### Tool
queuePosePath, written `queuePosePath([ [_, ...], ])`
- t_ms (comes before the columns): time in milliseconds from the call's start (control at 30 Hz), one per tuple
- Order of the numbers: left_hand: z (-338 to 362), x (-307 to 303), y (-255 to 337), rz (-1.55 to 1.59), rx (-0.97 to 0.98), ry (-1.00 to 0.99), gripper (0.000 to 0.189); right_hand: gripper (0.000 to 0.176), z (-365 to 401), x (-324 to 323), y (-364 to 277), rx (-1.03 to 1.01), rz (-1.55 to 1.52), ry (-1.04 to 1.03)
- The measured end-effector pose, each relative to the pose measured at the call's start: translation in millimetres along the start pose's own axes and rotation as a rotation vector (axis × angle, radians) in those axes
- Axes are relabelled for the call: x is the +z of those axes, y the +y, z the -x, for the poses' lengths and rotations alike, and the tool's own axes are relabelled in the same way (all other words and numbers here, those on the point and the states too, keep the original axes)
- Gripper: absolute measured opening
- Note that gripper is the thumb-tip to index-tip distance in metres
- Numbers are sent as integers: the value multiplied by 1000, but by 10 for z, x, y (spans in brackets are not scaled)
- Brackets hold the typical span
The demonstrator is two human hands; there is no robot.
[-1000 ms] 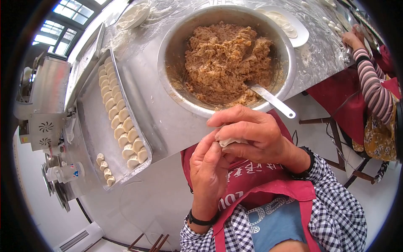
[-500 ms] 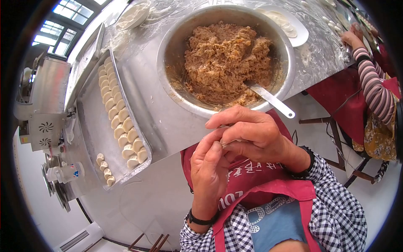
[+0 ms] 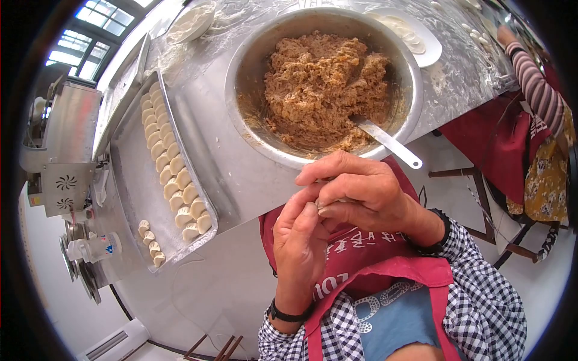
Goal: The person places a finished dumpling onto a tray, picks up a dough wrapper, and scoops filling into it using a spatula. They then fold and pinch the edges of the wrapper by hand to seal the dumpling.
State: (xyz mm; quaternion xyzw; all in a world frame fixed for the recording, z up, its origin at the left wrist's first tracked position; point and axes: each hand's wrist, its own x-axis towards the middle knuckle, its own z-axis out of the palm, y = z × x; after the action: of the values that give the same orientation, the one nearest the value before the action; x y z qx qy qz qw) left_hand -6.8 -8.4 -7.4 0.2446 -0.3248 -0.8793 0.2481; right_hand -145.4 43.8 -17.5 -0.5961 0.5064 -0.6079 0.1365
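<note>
My left hand [image 3: 299, 237] and my right hand [image 3: 367, 195] meet in front of the red apron, just below the near rim of the steel bowl [image 3: 235, 108]. The fingers of both are bent and pressed together around something small, almost wholly hidden between them. Brown filling [image 3: 325, 84] fills much of the bowl, and a flat metal spatula [image 3: 391, 143] leans in it with its handle over the rim. To the left, a metal tray [image 3: 135, 198] bears rows of pale dumplings [image 3: 171, 162] and several more at its near end.
A white plate of wrappers [image 3: 430, 51] is beyond the bowl at right. A bowl of flour [image 3: 194, 23] stands at the back left, near machines [image 3: 66, 132]. At the right edge sits a co-worker, whose striped sleeve [image 3: 536, 84] shows above a wooden stool [image 3: 481, 210].
The co-worker's arm at the right has shifted up and away, with the body leaning further over the table. My hands have barely moved.
</note>
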Motion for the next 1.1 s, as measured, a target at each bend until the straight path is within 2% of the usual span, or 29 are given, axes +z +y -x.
queuePosePath([
  [133,-1,14,13,49,8,-38,34,9,-1,-4,-1,-3,-11,-3],
  [367,-4,1,8,29,9,-34,35,14,4,-15,30,-47,14,-16],
  [500,-5,-13,4,106,19,-41,39,10,1,-1,9,-20,11,4],
  [667,3,-23,4,110,39,-70,41,25,8,23,1,-10,-31,57],
  [767,12,4,13,11,44,-61,42,28,13,18,6,-18,-33,47],
  [900,8,29,18,-24,57,-64,42,23,17,16,6,-17,-49,56],
  [967,9,25,14,-36,58,-75,42,18,10,-6,38,-113,-22,28],
  [1100,20,22,-1,-34,70,-66,43,13,2,-9,52,-169,27,14],
])
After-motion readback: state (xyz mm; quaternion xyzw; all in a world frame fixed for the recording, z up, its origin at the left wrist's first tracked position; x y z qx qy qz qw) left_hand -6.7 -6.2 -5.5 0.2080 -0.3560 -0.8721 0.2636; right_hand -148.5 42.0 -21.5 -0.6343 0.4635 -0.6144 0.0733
